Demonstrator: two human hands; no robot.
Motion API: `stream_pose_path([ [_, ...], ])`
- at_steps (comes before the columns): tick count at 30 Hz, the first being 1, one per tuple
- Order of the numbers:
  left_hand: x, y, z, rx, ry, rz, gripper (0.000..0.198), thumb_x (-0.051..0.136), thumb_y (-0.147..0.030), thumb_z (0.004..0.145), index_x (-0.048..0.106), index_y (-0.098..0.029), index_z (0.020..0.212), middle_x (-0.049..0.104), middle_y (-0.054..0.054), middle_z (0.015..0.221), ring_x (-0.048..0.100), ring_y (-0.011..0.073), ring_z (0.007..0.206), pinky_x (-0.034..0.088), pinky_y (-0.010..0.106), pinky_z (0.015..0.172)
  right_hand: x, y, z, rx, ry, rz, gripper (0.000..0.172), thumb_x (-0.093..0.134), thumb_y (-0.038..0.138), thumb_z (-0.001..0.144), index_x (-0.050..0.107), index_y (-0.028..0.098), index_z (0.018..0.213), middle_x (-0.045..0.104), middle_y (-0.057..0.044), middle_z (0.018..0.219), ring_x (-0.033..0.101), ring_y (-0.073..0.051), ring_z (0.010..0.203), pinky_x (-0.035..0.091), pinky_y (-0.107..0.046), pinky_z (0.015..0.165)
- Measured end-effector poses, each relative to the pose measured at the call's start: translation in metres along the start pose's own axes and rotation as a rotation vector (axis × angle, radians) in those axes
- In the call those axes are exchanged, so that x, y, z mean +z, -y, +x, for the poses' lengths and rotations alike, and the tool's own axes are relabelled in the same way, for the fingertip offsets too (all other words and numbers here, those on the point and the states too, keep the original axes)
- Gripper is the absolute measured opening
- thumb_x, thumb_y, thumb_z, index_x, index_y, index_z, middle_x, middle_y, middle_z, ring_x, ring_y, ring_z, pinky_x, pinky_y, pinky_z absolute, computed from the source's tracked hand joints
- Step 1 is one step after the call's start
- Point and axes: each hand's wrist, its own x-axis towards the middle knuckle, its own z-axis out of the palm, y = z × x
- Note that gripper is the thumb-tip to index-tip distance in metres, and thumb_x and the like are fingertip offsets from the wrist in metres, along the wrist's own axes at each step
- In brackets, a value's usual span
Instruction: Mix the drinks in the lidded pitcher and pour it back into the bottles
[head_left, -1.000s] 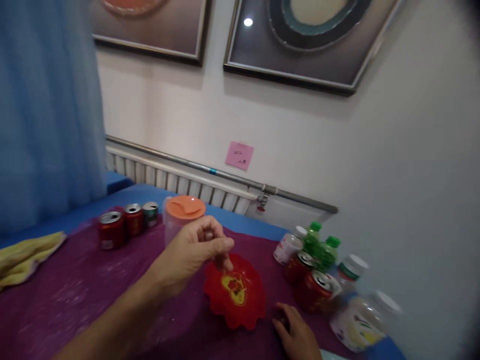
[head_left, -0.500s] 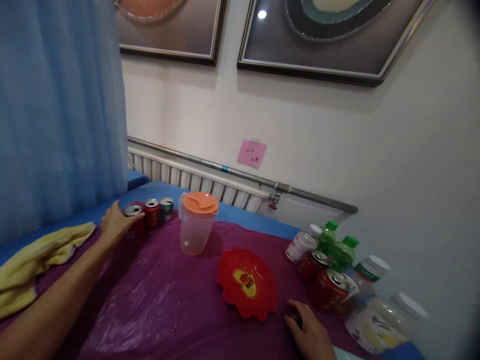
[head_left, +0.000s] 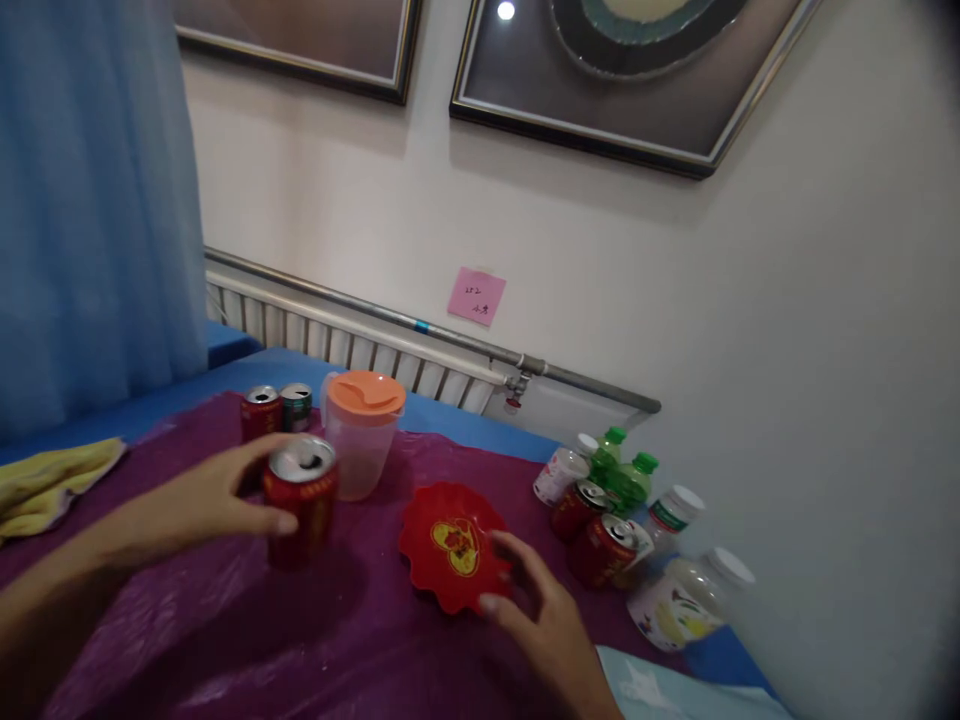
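My left hand (head_left: 206, 492) is wrapped round an opened red can (head_left: 301, 497) and holds it just above the purple plastic table cover (head_left: 225, 640). My right hand (head_left: 536, 610) reaches to the near right edge of a red scalloped dish (head_left: 448, 545) with a yellow emblem; its fingers are curled at the rim, touching it. A clear jug with an orange lid (head_left: 361, 432) stands just behind the can. Two more cans (head_left: 274, 408) stand behind it on the left.
At the right stand several bottles with green and white caps (head_left: 628, 478) and two red cans (head_left: 596, 535). A yellow cloth (head_left: 45, 485) lies at the left edge. Behind are a radiator (head_left: 360, 345), a wall with a pink note (head_left: 477, 296) and a blue curtain (head_left: 82, 200).
My left hand went out to the cans at the back left, took one and brought it toward the dish. My right hand moved from the table up to the dish's rim.
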Motion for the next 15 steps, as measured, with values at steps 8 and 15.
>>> stream_pose_path([
  [8, 0.119, -0.071, -0.007, 0.226, 0.642, -0.120, 0.080, 0.091, -0.032, 0.054, 0.060, -0.034, 0.127, 0.062, -0.002, 0.133, 0.051, 0.0243, 0.130, 0.040, 0.036, 0.114, 0.023, 0.074, -0.002, -0.069, 0.356, 0.575, 0.077, 0.086, 0.021, 0.049, 0.064, 0.024, 0.123, 0.072, -0.004, 0.118, 0.067, -0.028, 0.109, 0.052, -0.039, 0.097],
  [15, 0.097, -0.078, 0.033, 0.478, -0.205, -0.411, 0.052, 0.081, -0.045, 0.068, 0.068, -0.028, 0.115, 0.067, 0.002, 0.123, 0.061, 0.0190, 0.110, 0.048, 0.030, 0.099, 0.021, 0.026, 0.014, 0.019, 0.032, 0.726, 0.063, 0.084, 0.024, 0.043, 0.069, 0.019, 0.104, 0.078, -0.006, 0.093, 0.072, -0.028, 0.086, 0.057, -0.037, 0.077],
])
